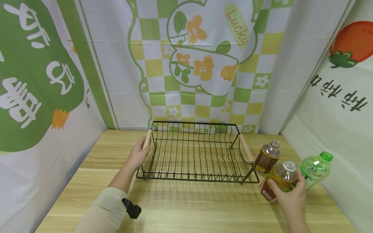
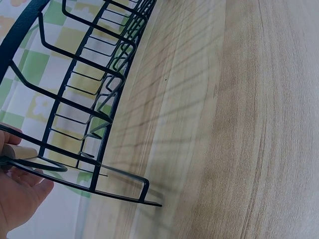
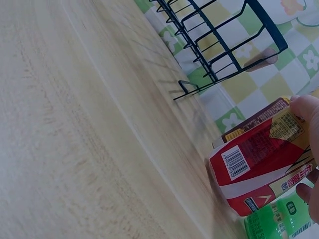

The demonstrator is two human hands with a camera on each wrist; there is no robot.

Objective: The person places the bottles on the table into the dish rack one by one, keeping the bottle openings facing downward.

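Note:
A black wire dish rack with two wooden handles stands on the wooden table. My left hand grips its left wooden handle; the left wrist view shows fingers curled round that handle. At the right, my right hand holds a clear plastic bottle with a red and yellow label, thumb on the near side and fingers round the far side. The bottle leans slightly, its barcode facing the right wrist camera. Behind it stands a bottle with a brown label. A green bottle is just to its right, partly hidden.
The rack's right wooden handle is close to the brown-labelled bottle. Patterned cloth hangs behind the table, and more cloth walls in both sides. The bare table front lies before the rack.

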